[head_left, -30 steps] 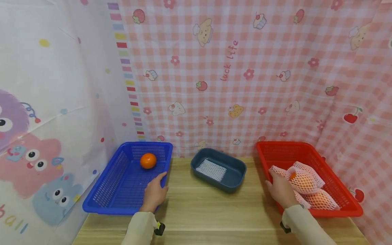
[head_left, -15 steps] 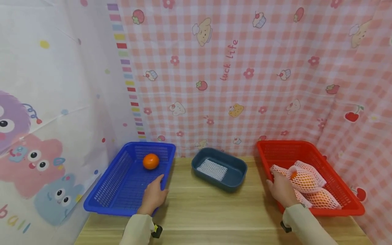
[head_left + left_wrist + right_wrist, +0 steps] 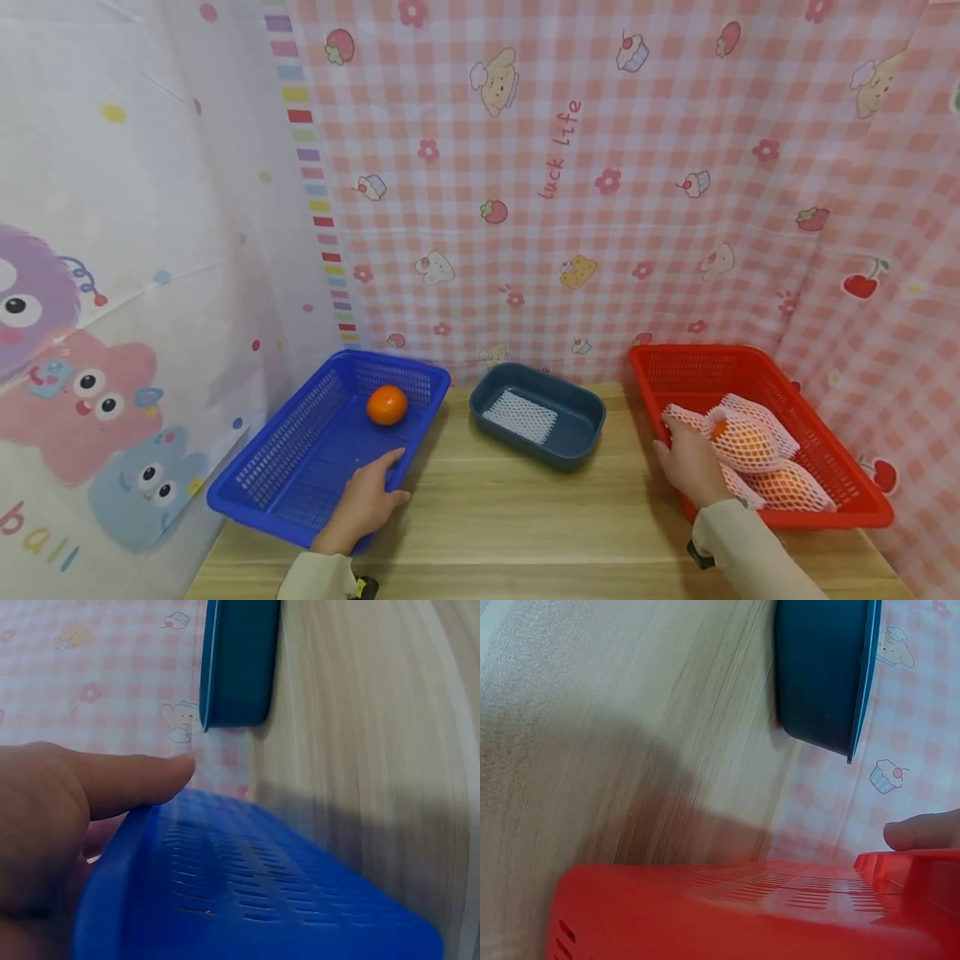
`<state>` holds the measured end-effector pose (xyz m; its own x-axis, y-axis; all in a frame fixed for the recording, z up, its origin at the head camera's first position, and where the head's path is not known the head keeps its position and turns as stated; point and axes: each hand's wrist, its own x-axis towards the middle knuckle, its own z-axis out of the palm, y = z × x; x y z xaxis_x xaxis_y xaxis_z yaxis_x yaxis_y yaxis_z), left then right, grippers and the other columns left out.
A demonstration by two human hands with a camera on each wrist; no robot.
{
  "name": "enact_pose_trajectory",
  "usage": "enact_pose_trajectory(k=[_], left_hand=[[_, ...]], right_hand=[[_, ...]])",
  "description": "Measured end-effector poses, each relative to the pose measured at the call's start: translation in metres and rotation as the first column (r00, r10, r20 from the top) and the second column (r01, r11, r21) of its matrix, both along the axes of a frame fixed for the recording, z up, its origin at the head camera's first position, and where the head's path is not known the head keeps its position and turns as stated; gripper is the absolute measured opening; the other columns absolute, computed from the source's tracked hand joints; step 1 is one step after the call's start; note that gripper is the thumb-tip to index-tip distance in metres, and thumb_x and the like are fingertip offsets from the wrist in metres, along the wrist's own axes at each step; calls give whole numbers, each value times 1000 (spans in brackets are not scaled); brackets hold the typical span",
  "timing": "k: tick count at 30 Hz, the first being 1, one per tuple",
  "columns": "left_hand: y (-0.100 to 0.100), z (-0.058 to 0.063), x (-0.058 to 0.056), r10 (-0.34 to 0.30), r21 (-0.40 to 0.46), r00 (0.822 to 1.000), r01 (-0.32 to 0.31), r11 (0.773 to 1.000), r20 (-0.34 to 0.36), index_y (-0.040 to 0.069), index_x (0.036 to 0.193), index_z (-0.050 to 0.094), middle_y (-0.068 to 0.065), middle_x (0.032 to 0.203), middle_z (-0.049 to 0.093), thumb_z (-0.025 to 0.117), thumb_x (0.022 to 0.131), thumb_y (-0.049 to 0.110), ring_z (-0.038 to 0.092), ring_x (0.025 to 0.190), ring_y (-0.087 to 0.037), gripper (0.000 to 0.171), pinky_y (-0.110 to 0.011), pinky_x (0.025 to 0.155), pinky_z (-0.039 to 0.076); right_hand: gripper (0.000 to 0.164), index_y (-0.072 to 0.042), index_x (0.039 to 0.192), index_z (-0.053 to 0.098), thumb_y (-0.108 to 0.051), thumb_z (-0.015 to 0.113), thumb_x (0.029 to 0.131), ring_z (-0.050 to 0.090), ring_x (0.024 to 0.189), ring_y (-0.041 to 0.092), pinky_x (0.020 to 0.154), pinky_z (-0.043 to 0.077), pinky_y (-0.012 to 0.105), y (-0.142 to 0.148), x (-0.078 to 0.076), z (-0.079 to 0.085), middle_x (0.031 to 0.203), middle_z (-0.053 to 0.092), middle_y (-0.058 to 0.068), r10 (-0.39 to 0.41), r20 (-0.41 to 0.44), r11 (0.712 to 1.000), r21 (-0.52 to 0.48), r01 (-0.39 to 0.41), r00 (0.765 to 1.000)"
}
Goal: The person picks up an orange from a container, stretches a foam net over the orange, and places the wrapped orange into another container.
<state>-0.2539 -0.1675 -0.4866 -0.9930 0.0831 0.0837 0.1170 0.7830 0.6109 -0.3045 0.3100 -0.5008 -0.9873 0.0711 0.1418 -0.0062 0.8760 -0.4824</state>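
My left hand (image 3: pixel 363 505) holds the right rim of a blue plastic basket (image 3: pixel 318 454), which sits at a slant. In the left wrist view the thumb (image 3: pixel 139 778) lies over that basket's rim. One bare orange (image 3: pixel 387 405) is at the far end inside. My right hand (image 3: pixel 692 460) grips the left rim of a red basket (image 3: pixel 675 371), fingers over the inner side and thumb outside. Several oranges in white foam nets (image 3: pixel 750 442) lie in the red basket, close by those fingers. The right wrist view shows only a fingertip (image 3: pixel 922 831) above the red rim.
Between the baskets stands a dark teal tub (image 3: pixel 581 425) with a flat white foam net (image 3: pixel 521 415) in it. All of them stand on a wooden table (image 3: pixel 525 517). A pink checked cloth (image 3: pixel 480 208) hangs behind, and a white printed cloth (image 3: pixel 172 275) closes the left side.
The blue basket has turned, its far end swinging right toward the teal tub, and the orange has moved with it. My left hand has come slightly nearer. My right hand has stayed on the red basket.
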Motion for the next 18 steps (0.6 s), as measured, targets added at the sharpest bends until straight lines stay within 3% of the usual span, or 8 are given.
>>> enact_pose_trajectory(k=[5,9,13,18], left_hand=[[-6,7,8,-71,-28,997,72,997,34,3,136,53,-19,127,60,79,75,4,53,116,-43,67,-60,93,42],[-13,19,5,-119,-12,990,120,993,77,6,136,53,-17,120,63,78,79,11,58,109,-39,62,-56,88,46],[-19,34,-19,-102,-15,995,102,995,9,5,131,57,-15,114,65,74,84,13,63,97,-32,50,-50,80,50],[-30,40,-62,-25,-89,991,13,996,-133,0,125,61,-20,119,63,68,89,11,60,104,-38,38,-54,88,47]], right_hand=[[63,9,140,42,-15,70,89,53,90,38,86,46,61,0,1,1,122,54,32,-6,18,1000,-19,7,1000],[62,9,139,42,-14,70,89,53,90,38,85,47,60,-2,0,1,121,55,31,-2,9,1000,-20,2,1000],[60,11,137,44,-12,70,88,54,89,38,85,47,61,-1,1,3,119,56,32,4,-12,1000,-13,-4,1000],[57,11,135,46,-11,70,88,56,92,38,87,46,61,0,2,1,119,57,31,5,-28,1000,-11,-5,1000]])
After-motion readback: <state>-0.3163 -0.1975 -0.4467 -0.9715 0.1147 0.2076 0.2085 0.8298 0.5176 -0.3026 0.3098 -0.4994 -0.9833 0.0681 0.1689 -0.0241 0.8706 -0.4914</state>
